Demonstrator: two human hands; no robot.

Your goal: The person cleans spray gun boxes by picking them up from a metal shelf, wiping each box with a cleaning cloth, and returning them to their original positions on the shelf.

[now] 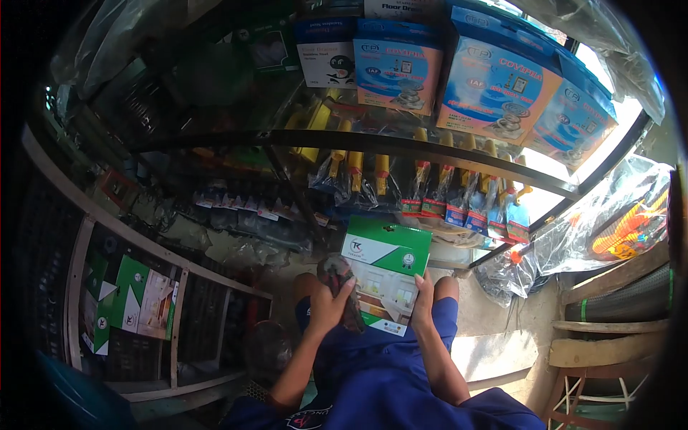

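Observation:
In front of my lap is a green and white box (387,276) with a printed room picture and a logo at its top left. My right hand (423,297) grips the box by its right edge, with the thumb on the front. On the other side, my left hand (330,308) is closed on a dark, crumpled, cloth-like rag (347,315) with reddish patches. The rag lies against the box's left edge, and part of it is hidden by my fingers.
Blue and pink boxes (494,86) stand on the upper shelf (430,150). Yellow-handled tools (355,172) in plastic hang below it. Left, a wooden-framed rack (179,315) holds more green and white boxes (147,297). Right are a plastic-wrapped bundle (623,222) and a wooden chair (602,351).

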